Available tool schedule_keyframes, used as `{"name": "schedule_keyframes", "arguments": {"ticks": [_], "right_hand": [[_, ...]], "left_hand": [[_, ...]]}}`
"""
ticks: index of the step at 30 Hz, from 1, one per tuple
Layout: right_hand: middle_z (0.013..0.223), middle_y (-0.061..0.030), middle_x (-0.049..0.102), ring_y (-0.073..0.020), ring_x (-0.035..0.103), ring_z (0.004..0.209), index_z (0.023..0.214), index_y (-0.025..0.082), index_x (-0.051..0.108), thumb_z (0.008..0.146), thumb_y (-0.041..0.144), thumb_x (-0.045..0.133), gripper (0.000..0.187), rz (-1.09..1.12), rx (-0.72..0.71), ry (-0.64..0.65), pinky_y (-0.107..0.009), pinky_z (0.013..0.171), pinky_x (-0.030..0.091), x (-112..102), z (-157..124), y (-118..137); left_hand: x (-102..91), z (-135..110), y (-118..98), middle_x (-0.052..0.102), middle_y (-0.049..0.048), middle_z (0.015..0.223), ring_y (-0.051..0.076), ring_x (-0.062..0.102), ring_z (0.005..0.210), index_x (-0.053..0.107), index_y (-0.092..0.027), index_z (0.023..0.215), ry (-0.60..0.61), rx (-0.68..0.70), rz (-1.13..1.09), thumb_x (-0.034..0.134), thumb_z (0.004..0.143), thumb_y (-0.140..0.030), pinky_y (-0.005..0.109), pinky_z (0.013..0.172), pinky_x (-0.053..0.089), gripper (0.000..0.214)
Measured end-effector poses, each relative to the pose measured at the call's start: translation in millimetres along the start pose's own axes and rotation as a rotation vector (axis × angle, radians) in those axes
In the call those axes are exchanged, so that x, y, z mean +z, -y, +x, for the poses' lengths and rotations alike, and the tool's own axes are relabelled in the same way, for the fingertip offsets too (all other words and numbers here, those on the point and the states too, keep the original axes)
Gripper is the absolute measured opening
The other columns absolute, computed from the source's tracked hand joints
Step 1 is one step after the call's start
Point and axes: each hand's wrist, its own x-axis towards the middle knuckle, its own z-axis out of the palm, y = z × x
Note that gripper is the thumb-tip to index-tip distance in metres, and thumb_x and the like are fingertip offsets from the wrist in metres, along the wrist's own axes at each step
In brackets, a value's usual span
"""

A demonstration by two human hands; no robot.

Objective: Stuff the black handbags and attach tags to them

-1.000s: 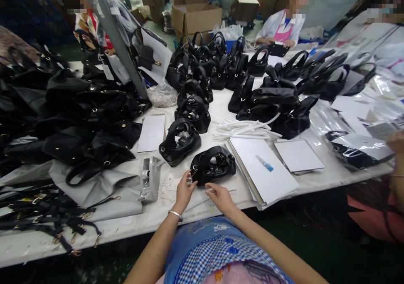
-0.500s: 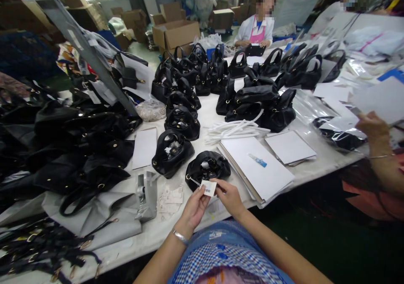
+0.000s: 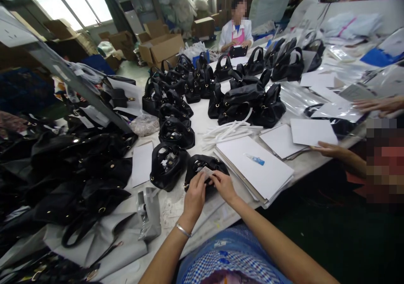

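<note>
A small black handbag (image 3: 195,168) lies on the white table (image 3: 202,120) right in front of me. My left hand (image 3: 195,193) and my right hand (image 3: 221,184) both rest on its near side, fingers curled. Between their fingertips they pinch a small white tag (image 3: 205,171) at the bag's opening. A second black handbag (image 3: 166,166) stands just to the left. A silver bracelet sits on my left wrist.
Many black handbags (image 3: 240,90) crowd the table's middle and a pile of them (image 3: 72,162) fills the left. A grey tape dispenser (image 3: 147,212) lies near left. White card sheets (image 3: 255,170) with a blue tube lie right. A co-worker's hands (image 3: 328,149) handle sheets at right.
My hands have carried the white tag from above the table's edge forward onto the bag's opening. The view has tilted up. The co-worker's hand has dropped onto the sheets.
</note>
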Motion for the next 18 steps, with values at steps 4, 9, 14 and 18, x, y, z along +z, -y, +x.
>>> {"name": "schedule_keyframes", "arguments": {"ticks": [4, 9, 14, 18], "right_hand": [[0.058, 0.0033, 0.064, -0.0144, 0.063, 0.056, 0.096, 0.021, 0.067, 0.092, 0.031, 0.047, 0.022, -0.09, -0.009, 0.037, -0.024, 0.065, 0.049, -3.8, 3.6, 1.9], [0.077, -0.0017, 0.072, -0.0173, 0.069, 0.072, 0.11, 0.023, 0.063, 0.093, 0.027, 0.047, 0.024, -0.403, 0.011, 0.121, -0.026, 0.07, 0.049, -1.4, 4.8, 2.3], [0.107, -0.0118, 0.071, -0.0259, 0.068, 0.09, 0.112, 0.021, 0.064, 0.086, 0.026, 0.06, 0.027, -0.672, 0.023, 0.191, -0.032, 0.073, 0.05, 2.4, 3.7, 2.6], [0.109, -0.0089, 0.07, -0.0256, 0.066, 0.097, 0.118, 0.022, 0.061, 0.084, 0.027, 0.062, 0.034, -0.632, 0.01, 0.146, -0.032, 0.076, 0.051, -1.3, -4.3, -1.3]], "left_hand": [[3.0, 20.1, -5.9, 0.04, 0.0098, 0.148, 0.027, 0.042, 0.133, 0.044, -0.026, 0.138, -0.01, -0.123, -0.068, 0.05, 0.09, -0.019, 0.039, 0.108, 0.038, 0.049], [-6.9, 38.5, -5.4, 0.068, 0.0112, 0.104, 0.027, 0.064, 0.099, 0.063, -0.023, 0.109, 0.165, -0.274, 0.099, 0.052, 0.09, -0.024, 0.034, 0.09, 0.046, 0.022], [-2.9, 52.2, -7.3, 0.07, 0.0157, 0.094, 0.026, 0.067, 0.084, 0.062, -0.017, 0.104, 0.238, -0.233, 0.394, 0.044, 0.094, -0.03, 0.031, 0.076, 0.047, 0.025], [-1.7, 59.5, -6.5, 0.07, 0.0186, 0.089, 0.029, 0.068, 0.083, 0.061, -0.012, 0.106, 0.31, -0.22, 0.499, 0.04, 0.094, -0.022, 0.033, 0.073, 0.048, 0.026]]}}
